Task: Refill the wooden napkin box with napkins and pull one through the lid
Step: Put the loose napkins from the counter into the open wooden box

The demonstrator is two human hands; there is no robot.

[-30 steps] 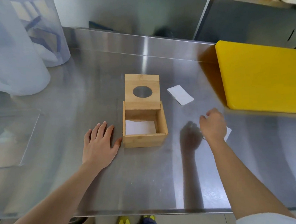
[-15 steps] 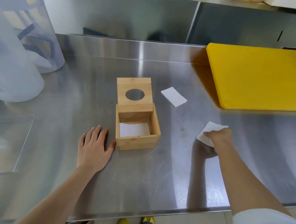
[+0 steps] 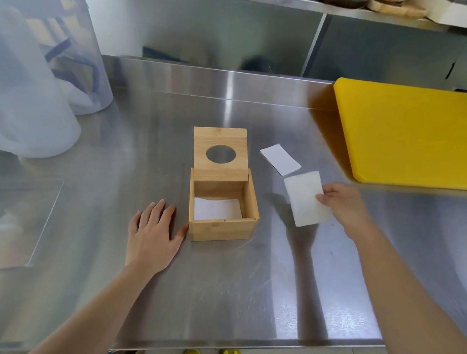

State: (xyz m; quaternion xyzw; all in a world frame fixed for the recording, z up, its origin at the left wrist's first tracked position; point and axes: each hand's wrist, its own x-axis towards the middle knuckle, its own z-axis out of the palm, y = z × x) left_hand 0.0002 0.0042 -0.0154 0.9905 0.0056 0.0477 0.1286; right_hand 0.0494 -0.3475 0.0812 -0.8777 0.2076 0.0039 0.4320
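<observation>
The wooden napkin box (image 3: 221, 230) stands open in the middle of the steel table, with a white napkin (image 3: 216, 208) lying flat inside. Its lid (image 3: 220, 142), which has a round hole, tilts back behind the box. My right hand (image 3: 343, 201) pinches a folded white napkin (image 3: 305, 199) and holds it in the air just right of the box. Another napkin (image 3: 280, 159) lies on the table behind it. My left hand (image 3: 152, 236) rests flat on the table, its thumb touching the box's front left corner.
A yellow cutting board (image 3: 415, 135) covers the back right of the table. Translucent plastic containers (image 3: 34, 85) stand at the back left, and a clear sheet (image 3: 16, 219) lies at the left edge. The table's front edge (image 3: 245, 348) runs near my body.
My right hand reached down to a napkin on the table, pinched it and lifted it up toward the box. My left hand stayed beside the box.
</observation>
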